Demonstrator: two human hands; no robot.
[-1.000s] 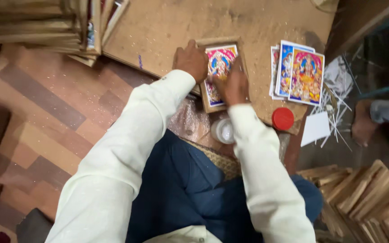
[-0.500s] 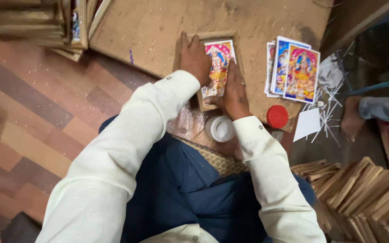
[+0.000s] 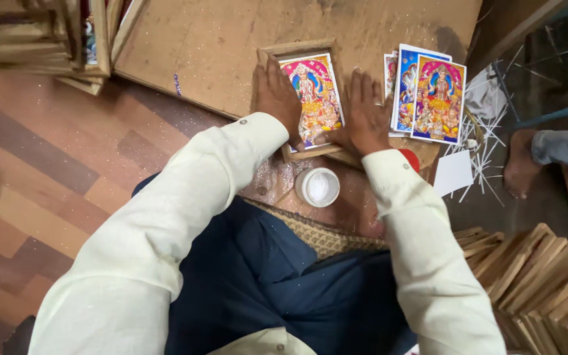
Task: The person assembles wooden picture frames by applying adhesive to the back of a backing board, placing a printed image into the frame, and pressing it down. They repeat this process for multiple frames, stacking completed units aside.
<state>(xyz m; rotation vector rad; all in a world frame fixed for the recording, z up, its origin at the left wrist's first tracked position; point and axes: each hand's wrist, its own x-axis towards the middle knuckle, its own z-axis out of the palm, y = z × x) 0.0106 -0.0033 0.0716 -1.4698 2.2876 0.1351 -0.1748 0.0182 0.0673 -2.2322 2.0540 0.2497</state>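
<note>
A small wooden picture frame (image 3: 295, 50) lies on a wooden board (image 3: 231, 46), with a colourful printed picture (image 3: 311, 89) set inside it. My left hand (image 3: 276, 97) lies flat on the frame's left side and the picture. My right hand (image 3: 361, 113) lies flat beside the frame's right edge, thumb touching the picture's lower corner. Neither hand grips anything. An open white round jar (image 3: 318, 187) sits just below the frame, near my lap.
A stack of similar colourful prints (image 3: 428, 92) lies right of the frame, a red lid (image 3: 412, 158) partly hidden under my right wrist. Thin white strips (image 3: 488, 131) and another person's foot (image 3: 520, 164) are at right. Wooden frame stacks (image 3: 34, 39) stand upper left, wood strips (image 3: 547, 276) lower right.
My hands have spread flat and slid apart, uncovering more of the picture. My right hand moved right, off the picture onto the frame's edge. The camera view shifted slightly.
</note>
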